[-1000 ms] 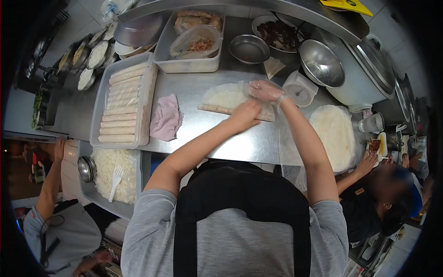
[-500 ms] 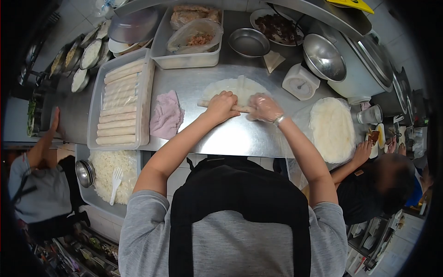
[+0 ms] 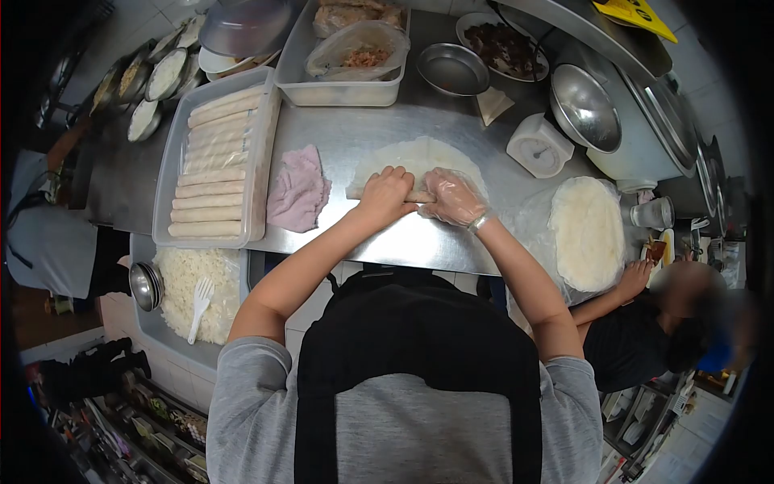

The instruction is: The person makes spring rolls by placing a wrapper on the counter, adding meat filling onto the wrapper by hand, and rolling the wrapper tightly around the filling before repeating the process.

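A thin roll [image 3: 419, 196] lies at the near edge of a pale, translucent wrapper sheet [image 3: 431, 153] on the steel counter. My left hand [image 3: 388, 194], bare, is closed over the roll's left part. In a clear plastic glove, my right hand [image 3: 454, 198] grips its right part. The two hands are close together, and the fingers partly hide the roll. A stack of round pale wrappers [image 3: 587, 234] rests on plastic to the right. Left of my hands are a pink cloth [image 3: 299, 189] and a plastic box [image 3: 260, 181] holding several finished rolls [image 3: 206, 202].
A tub [image 3: 343, 94] with bagged filling, a metal bowl [image 3: 453, 68], a plate of dark food [image 3: 501, 48] and a white scale [image 3: 538, 147] stand behind. A bin of shredded filling [image 3: 193, 282] is at lower left. Co-workers are at the left and right edges.
My left hand has moved from the wrapper's near edge onto the roll, beside my right hand. My right hand has come down from the sheet onto the roll. The left co-worker has shifted.
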### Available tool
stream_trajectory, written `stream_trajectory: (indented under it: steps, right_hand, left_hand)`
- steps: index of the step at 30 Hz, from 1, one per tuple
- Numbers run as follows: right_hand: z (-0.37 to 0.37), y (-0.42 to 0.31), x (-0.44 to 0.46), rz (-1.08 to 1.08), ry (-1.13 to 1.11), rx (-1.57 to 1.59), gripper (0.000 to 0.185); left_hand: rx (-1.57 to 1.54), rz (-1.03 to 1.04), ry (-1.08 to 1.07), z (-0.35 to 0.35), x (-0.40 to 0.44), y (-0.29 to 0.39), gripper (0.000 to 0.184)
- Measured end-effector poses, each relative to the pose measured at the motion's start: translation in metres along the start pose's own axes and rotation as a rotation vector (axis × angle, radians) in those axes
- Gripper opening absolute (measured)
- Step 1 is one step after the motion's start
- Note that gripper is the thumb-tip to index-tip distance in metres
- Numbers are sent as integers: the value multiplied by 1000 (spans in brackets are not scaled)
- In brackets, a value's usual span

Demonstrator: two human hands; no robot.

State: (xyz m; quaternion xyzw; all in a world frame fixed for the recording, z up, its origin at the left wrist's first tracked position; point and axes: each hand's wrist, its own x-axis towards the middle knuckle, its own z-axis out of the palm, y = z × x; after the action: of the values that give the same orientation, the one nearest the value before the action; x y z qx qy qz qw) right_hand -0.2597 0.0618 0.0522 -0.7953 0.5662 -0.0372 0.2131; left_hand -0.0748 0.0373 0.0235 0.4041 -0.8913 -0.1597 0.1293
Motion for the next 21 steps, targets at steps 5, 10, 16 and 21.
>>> stream_trajectory:
  steps: [5,10,16,21]
  right_hand:
    - [9,9,3,-7,9,-8,36]
    - [-8,16,-22,107,15,-34,37]
    - [-4,29,-40,130,87,52,39]
    - [-14,43,-46,144,106,321,30]
  left_hand:
    - [-5,-33,-66,-3,-5,-5,34]
    - [16,-73,-12,-9,-22,-13,34]
    - [-87,-53,41,-21,-47,-29,27]
    - [-397,-150,54,-32,-54,-42,21]
